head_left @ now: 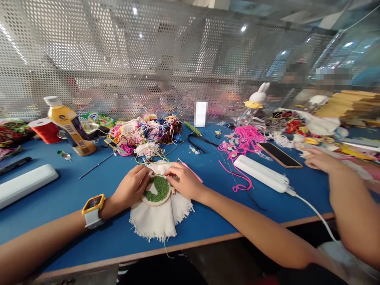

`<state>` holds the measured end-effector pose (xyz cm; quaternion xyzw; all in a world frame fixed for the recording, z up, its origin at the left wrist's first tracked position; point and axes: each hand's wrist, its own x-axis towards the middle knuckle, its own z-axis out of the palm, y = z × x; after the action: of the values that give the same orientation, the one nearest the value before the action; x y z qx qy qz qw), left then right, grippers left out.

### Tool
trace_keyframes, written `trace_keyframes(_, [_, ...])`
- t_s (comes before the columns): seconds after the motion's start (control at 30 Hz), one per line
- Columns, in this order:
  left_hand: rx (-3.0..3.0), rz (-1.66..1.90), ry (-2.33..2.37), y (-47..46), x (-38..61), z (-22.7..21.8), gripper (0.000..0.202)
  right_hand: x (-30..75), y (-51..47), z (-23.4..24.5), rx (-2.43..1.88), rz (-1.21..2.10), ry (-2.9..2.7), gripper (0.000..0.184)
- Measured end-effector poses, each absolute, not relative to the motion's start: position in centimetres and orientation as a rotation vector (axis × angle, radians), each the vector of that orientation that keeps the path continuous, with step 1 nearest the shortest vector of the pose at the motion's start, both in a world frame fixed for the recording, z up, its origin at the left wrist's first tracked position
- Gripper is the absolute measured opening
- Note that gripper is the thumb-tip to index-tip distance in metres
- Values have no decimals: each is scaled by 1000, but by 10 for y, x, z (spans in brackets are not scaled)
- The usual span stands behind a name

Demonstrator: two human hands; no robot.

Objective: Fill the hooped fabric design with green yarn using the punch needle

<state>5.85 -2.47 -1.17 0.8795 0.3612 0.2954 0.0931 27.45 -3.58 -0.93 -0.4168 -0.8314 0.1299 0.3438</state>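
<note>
A round embroidery hoop holds white fringed cloth, with green looped yarn filling much of the ring around a bare white patch. My left hand, with a yellow-cased watch on its wrist, is closed on the hoop's upper left edge. At the upper right edge, my right hand has its fingers bent and pressed to the rim and cloth. A thin pink stick shows just behind the right hand; whether it is held cannot be made out. Fingertips of both hands are partly hidden.
Tangled yarn, a juice bottle and a red spool stand behind left. Pink yarn, a white power strip and a phone lie right. Another person's hand reaches in at right. Perforated metal borders the back.
</note>
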Motion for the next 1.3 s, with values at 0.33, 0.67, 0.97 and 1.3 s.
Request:
trace_keyframes(0.33, [2507,962,1283,-22,55,-6,23,286,-36,9,-1023,75,-2249,22])
trace_keyframes(0.67, [2535,921,1296,-28,57,-6,26,259,-120,43,-566,-380,-2735,21])
trace_keyframes(0.97, [2543,926,1253,-26,58,-6,29,268,-171,19,-711,-240,-2746,27])
trace_keyframes(1.3, [2524,943,1257,-25,60,-5,29,274,-157,2,-1102,-230,-2506,50])
